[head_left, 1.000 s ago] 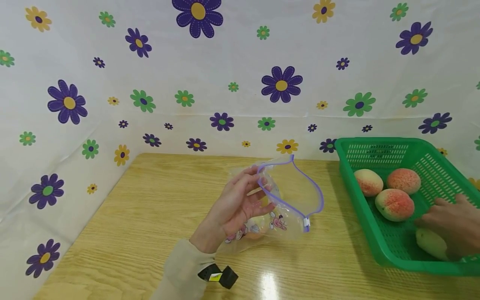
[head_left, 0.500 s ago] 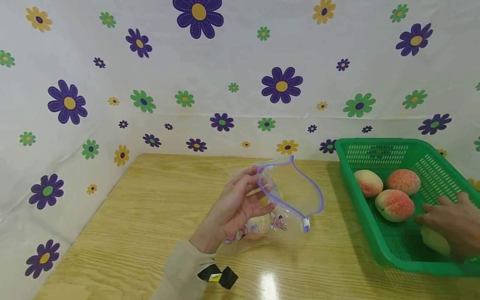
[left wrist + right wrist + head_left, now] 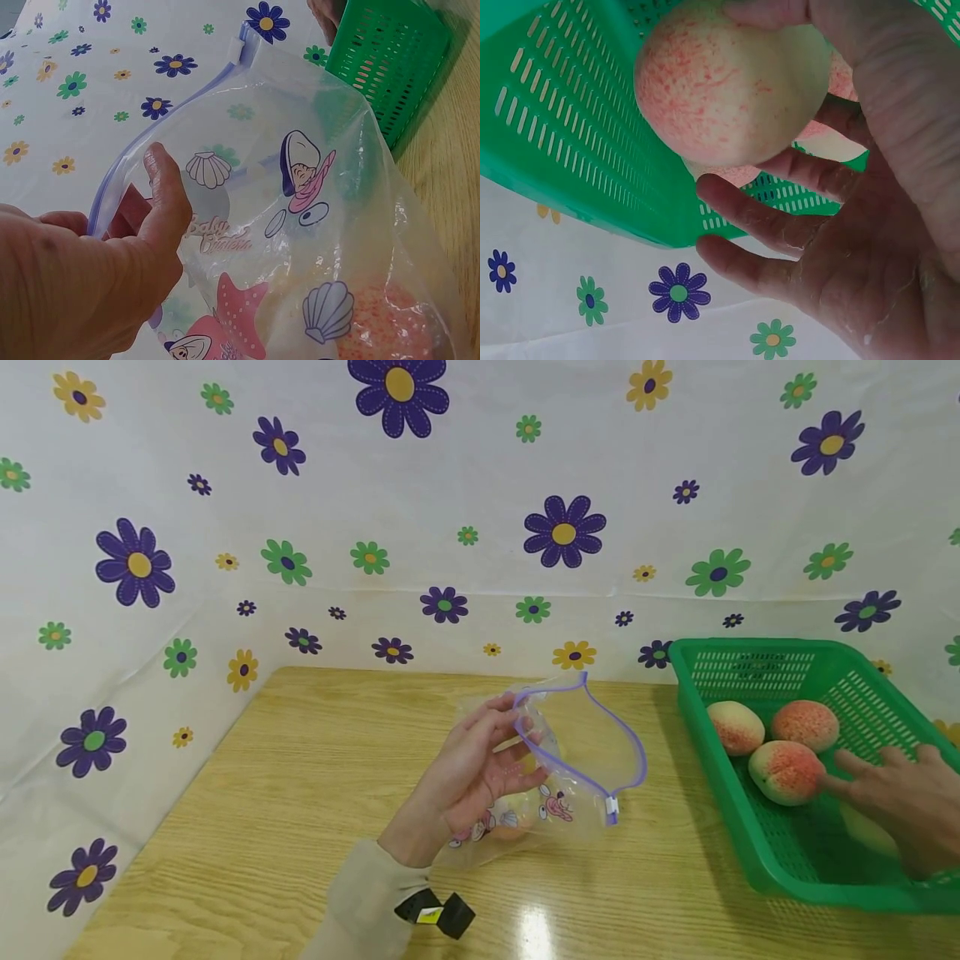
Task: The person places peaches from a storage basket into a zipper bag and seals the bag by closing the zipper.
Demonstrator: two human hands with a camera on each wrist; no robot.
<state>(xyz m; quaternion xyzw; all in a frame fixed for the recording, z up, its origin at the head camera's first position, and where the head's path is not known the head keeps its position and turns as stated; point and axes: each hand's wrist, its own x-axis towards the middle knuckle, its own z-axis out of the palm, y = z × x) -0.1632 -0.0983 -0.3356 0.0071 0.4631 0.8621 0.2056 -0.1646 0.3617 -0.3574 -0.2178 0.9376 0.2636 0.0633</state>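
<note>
Inside the green slotted plastic basket (image 3: 757,852), the right hand (image 3: 903,802) has only a loose grip on a pale red-speckled peach (image 3: 727,82), which could roll free, while the left hand (image 3: 468,777) pinches the clear purple-zippered bag (image 3: 577,760) open beside the basket.

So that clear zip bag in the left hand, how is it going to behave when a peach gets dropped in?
The zip bag looks like thin floppy film, so it will probably sag. The left hand pinches only one side of the rim, so the mouth may fold shut. A peach already inside should weigh the bottom down.
</note>
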